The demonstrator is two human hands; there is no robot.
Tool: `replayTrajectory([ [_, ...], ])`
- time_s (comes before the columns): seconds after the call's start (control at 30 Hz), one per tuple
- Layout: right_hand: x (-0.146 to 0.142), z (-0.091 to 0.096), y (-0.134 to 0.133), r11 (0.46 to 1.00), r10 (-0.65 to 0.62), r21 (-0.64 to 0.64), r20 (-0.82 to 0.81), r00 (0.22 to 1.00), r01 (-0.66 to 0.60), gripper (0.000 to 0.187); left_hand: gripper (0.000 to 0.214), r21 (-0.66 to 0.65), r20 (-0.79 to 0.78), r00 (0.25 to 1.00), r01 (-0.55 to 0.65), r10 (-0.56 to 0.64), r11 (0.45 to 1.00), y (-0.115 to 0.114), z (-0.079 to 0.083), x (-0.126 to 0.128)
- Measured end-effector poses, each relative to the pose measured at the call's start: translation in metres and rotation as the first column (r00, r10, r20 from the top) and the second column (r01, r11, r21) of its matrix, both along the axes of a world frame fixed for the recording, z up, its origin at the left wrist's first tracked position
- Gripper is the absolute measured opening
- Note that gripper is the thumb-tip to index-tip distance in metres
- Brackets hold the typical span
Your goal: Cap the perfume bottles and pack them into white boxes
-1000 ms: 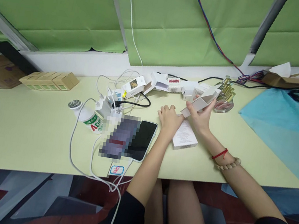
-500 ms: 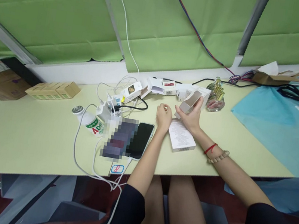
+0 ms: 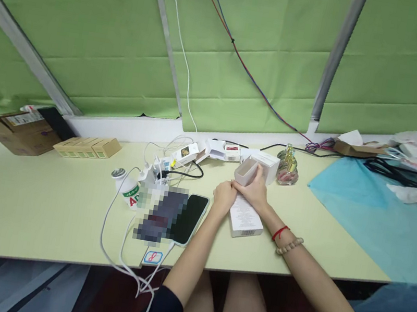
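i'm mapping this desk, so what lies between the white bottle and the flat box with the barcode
In the head view, going from the bottle to the flat box: a pixelated patch, a dark-screened phone, then the left forearm.

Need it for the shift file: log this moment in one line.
right hand: holding open white carton | left hand: curled beside right, grip unclear | barcoded white carton: flat on table, near both hands
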State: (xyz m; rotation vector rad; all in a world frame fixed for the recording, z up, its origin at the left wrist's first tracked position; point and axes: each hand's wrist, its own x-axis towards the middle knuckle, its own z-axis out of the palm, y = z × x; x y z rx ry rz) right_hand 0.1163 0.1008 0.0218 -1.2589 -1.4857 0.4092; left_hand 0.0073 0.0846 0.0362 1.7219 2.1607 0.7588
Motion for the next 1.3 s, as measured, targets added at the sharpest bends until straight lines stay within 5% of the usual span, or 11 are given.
replayTrajectory([
  [0.23, -0.003, -0.003, 0.003, 0.999, -0.043, 0.002, 0.000, 0.999, 0.043, 0.101, 0.046, -0.010, 0.010, 0.998, 0.055, -0.055, 0.998, 0.003, -0.002, -0.003],
  [0.53, -0.004, 0.009, -0.009, 0.996, -0.085, -0.030, -0.007, 0.996, 0.085, 0.096, 0.056, 0.182, 0.222, 0.971, 0.052, -0.093, 0.982, 0.005, -0.009, -0.006],
  [0.67, -0.006, 0.011, -0.009, 0.999, -0.019, 0.034, -0.254, 0.967, 0.028, 0.089, 0.050, 0.338, 0.351, 0.926, 0.013, -0.139, 0.941, 0.003, -0.003, -0.007],
  [0.8, -0.007, 0.016, -0.010, 0.979, 0.150, 0.196, -0.494, 0.857, -0.059, 0.078, 0.033, 0.485, 0.336, 0.936, -0.076, -0.105, 0.871, -0.001, 0.003, -0.011],
  [0.9, -0.004, 0.016, -0.009, 0.972, 0.161, 0.230, -0.552, 0.818, -0.037, 0.071, 0.030, 0.601, 0.251, 0.965, -0.092, -0.078, 0.794, -0.001, 0.004, -0.013],
  [1.07, 0.001, 0.011, -0.003, 0.962, 0.152, 0.271, -0.601, 0.785, 0.022, 0.061, 0.029, 0.896, 0.030, 0.988, 0.040, -0.149, 0.442, -0.002, 0.005, -0.012],
  [1.13, 0.001, 0.010, -0.002, 0.963, 0.149, 0.269, -0.614, 0.775, 0.028, 0.057, 0.025, 0.932, -0.054, 0.982, 0.114, -0.180, 0.345, -0.004, 0.006, -0.009],
  [1.23, -0.002, 0.007, -0.002, 0.972, 0.144, 0.237, -0.608, 0.781, 0.005, 0.052, 0.016, 0.928, -0.146, 0.961, 0.216, -0.236, 0.304, -0.006, 0.006, -0.004],
  [1.3, -0.004, 0.006, -0.003, 0.975, 0.157, 0.219, -0.593, 0.790, -0.030, 0.052, 0.010, 0.905, -0.145, 0.950, 0.241, -0.278, 0.350, -0.007, 0.004, 0.000],
])
